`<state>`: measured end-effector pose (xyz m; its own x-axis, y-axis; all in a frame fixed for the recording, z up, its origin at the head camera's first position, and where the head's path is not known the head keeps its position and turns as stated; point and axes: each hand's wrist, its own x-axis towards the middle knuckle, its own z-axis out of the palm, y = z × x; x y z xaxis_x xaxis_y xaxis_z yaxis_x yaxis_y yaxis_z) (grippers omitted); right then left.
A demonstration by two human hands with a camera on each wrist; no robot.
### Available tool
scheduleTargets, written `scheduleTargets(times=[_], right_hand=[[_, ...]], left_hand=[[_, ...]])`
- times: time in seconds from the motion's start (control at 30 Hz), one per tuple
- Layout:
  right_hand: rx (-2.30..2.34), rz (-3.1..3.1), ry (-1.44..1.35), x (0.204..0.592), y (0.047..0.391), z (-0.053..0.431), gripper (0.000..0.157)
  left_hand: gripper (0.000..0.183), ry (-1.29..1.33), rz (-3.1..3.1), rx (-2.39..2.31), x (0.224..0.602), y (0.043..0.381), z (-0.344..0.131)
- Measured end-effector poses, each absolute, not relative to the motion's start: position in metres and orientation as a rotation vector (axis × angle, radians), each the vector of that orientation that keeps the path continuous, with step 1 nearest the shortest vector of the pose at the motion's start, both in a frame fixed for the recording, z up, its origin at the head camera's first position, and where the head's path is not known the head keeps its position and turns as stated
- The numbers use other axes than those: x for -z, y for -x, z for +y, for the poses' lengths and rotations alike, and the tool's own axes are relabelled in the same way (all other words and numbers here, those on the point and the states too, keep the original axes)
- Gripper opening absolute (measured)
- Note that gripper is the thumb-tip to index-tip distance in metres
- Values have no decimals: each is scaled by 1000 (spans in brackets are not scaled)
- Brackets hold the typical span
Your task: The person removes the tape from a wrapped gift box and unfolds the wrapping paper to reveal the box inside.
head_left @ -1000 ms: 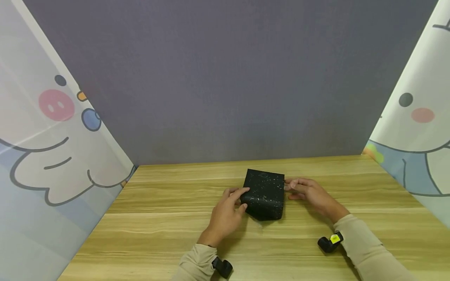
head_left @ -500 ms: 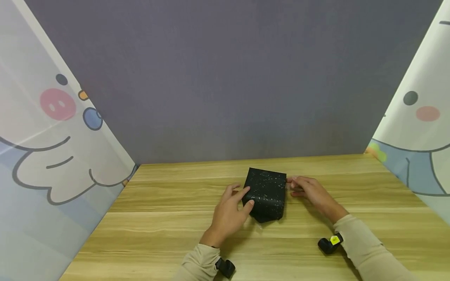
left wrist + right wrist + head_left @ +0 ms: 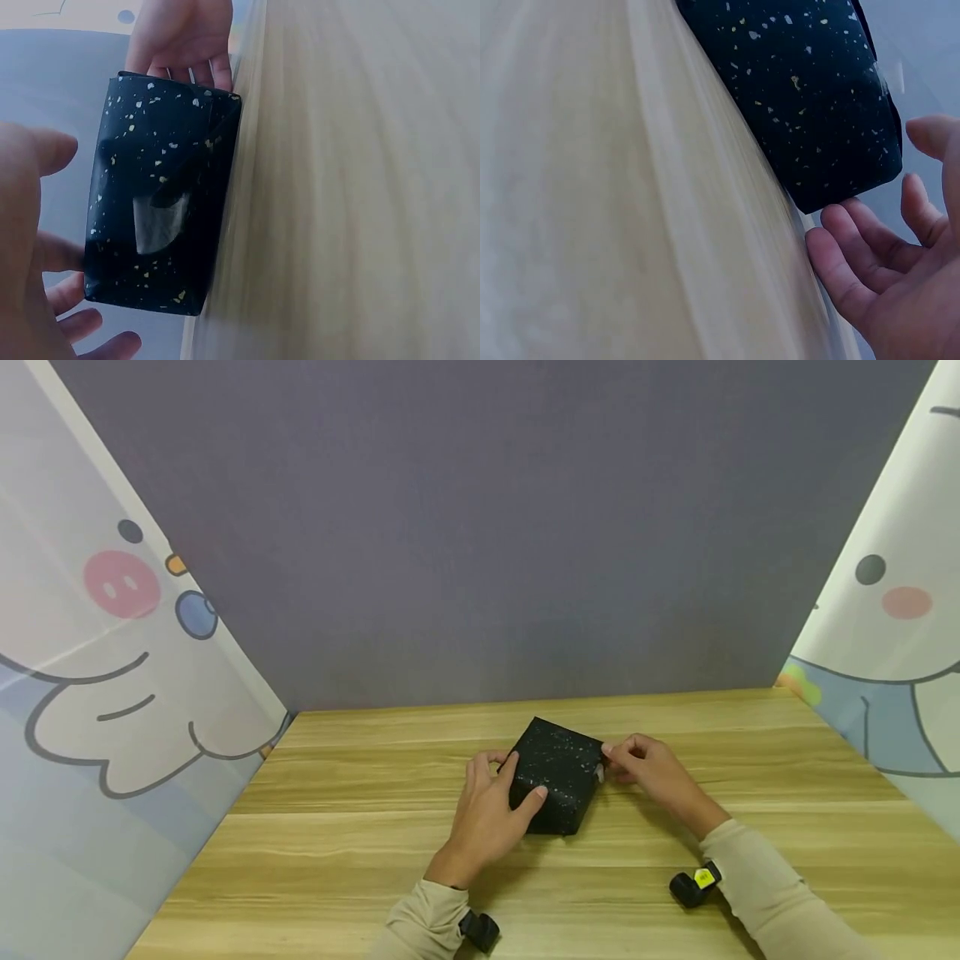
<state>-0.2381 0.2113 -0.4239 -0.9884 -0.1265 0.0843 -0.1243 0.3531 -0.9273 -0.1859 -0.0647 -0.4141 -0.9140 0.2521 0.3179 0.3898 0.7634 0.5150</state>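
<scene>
A black box wrapped in paper with white and gold specks [image 3: 557, 770] sits on the table, turned at an angle. My left hand [image 3: 487, 814] rests at its left end, fingers spread; the left wrist view shows the thumb just off the box and a finger touching its edge. At the opposite corner is my right hand [image 3: 651, 772]. Its fingertips [image 3: 838, 225] meet the end of the box in the right wrist view, with thumb and index apart. A clear shiny patch, like tape [image 3: 159, 225], lies on the near side. A small pale bit [image 3: 599, 772] shows by the right fingertips.
The wood-grain table [image 3: 337, 843] runs back to a grey panel [image 3: 480, 543]. Printed cartoon sheets [image 3: 97, 677] stand at the left and right sides. Each sleeve has a black wrist camera [image 3: 478, 931].
The box has turned, its right end coming nearer to me. My right hand has moved slightly left to its corner, and my left hand has stayed at the left end.
</scene>
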Motion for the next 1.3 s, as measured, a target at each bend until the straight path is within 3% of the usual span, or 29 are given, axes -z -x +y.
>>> scheduleTargets(times=[0.57, 1.0, 1.3], right_hand=[[1691, 2537, 349, 416, 235, 213, 30], [1578, 2646, 462, 417, 232, 210, 38], [1620, 2676, 468, 416, 232, 210, 29]], left_hand=[[73, 486, -2740, 814, 413, 186, -65], [74, 590, -2750, 650, 410, 184, -64], [74, 688, -2783, 734, 412, 186, -69]])
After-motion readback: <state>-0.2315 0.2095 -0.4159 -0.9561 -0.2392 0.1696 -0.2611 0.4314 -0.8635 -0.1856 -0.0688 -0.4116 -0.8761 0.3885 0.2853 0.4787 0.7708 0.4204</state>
